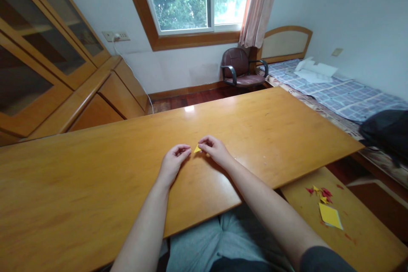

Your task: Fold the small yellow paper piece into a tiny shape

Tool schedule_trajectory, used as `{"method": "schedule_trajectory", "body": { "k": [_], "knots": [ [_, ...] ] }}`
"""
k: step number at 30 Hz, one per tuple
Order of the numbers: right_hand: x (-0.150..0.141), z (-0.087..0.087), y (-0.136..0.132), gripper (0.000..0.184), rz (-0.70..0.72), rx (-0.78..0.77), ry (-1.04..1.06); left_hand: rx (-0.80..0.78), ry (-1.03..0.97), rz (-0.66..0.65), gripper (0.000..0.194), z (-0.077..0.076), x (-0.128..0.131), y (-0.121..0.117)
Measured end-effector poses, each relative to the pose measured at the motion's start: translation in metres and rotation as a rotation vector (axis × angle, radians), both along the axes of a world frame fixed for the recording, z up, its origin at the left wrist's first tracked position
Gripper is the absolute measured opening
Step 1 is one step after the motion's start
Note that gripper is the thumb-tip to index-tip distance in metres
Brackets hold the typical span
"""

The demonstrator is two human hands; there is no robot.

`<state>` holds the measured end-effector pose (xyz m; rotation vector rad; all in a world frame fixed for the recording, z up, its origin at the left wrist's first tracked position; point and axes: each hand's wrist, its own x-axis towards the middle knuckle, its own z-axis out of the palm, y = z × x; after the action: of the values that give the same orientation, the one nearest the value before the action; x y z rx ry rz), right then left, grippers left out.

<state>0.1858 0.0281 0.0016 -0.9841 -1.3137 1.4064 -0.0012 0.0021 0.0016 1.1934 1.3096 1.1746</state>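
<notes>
Here the small yellow folded paper (196, 148) is pinched at its right side by the thumb and finger of the right hand (214, 148), between the near and far edges of the worktop (95, 178), well in from the right-hand corners. Just beside it, apart from the paper, the left hand (175, 159) is held half-curled; nothing is seen in it, though whether its fingertips meet cannot be told. For clean work, the grip should be kept light, the layers lined up edge to edge and any crease pressed gently, since so small a piece could easily be crumpled.
</notes>
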Motion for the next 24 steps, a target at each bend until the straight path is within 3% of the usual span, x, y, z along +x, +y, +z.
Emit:
{"method": "schedule_trajectory", "body": {
  "k": [6, 13, 24],
  "knots": [
    [-0.0018, 0.0005, 0.0002, 0.022, -0.003, -0.02, 0.028, 0.013, 0.097, -0.076, 0.033, 0.0078, 0.0033, -0.0041],
    [-0.0021, 0.0011, -0.001, 0.019, 0.022, 0.029, -0.006, 0.017, 0.187, -0.164, 0.031, 0.0038, 0.0019, -0.0042],
    [-0.0012, -0.0032, -0.0011, 0.028, 0.048, 0.006, 0.026, -0.052, 0.09, -0.091, 0.035, 0.0028, 0.0024, -0.0038]
  ]
}}
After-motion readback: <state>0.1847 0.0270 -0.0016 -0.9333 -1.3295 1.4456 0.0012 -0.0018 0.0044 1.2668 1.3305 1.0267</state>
